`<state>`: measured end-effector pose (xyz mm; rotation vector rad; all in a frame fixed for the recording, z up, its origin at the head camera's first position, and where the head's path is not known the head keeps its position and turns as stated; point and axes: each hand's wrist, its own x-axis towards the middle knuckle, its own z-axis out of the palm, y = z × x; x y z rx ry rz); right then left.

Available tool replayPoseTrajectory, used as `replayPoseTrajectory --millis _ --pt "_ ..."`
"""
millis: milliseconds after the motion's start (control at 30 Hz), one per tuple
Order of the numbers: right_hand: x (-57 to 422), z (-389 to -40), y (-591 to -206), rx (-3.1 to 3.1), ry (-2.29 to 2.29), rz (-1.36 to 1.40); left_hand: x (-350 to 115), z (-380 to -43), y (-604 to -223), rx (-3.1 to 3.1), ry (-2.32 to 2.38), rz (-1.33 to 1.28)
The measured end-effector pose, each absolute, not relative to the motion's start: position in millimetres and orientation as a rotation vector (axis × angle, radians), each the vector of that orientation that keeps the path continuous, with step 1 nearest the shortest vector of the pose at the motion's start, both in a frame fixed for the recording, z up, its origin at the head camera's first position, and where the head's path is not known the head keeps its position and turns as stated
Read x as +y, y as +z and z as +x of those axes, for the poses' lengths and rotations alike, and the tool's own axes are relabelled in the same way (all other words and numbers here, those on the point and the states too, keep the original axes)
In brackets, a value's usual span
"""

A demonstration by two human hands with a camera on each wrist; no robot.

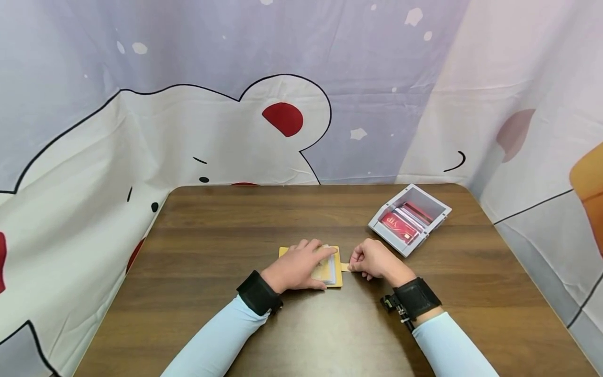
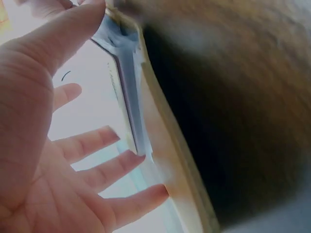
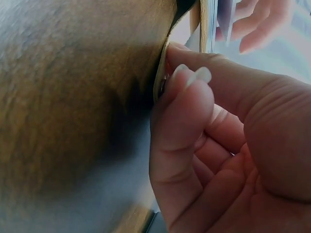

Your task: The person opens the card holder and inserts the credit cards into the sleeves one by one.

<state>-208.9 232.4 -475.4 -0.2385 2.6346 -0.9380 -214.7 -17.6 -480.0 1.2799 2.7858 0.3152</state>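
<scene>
Mid-bench (image 1: 226, 230), the left hand (image 1: 298, 265), fingers spread, rests on the yellow holder (image 1: 335, 281), inserts (image 1: 332, 273) already inside; the right hand (image 1: 374, 260) pinches its tab (image 1: 345, 267), seemingly unfastened. Red cards (image 1: 399, 226) lie in the grey box (image 1: 426, 200) near the far right corner.

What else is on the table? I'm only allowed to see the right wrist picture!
Observer: There's a gray box near the far right corner of the table, beyond the right hand.
Operator: Ooh! Is anything inside it?
Observer: Yes, some cards, and one is a red card with VIP printed on it.
Operator: Cool! What are those fingers at the top right of my picture?
Observer: They're part of the left hand, which lies across a yellow holder and has a black band around its wrist.
</scene>
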Motion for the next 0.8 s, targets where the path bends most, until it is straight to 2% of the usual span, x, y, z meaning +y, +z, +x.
replayPoseTrajectory --millis 800 --pt "232.0 -208.8 -474.1 2.626 -0.909 -0.184 -25.8 -219.9 -476.8 2.692 0.469 1.226"
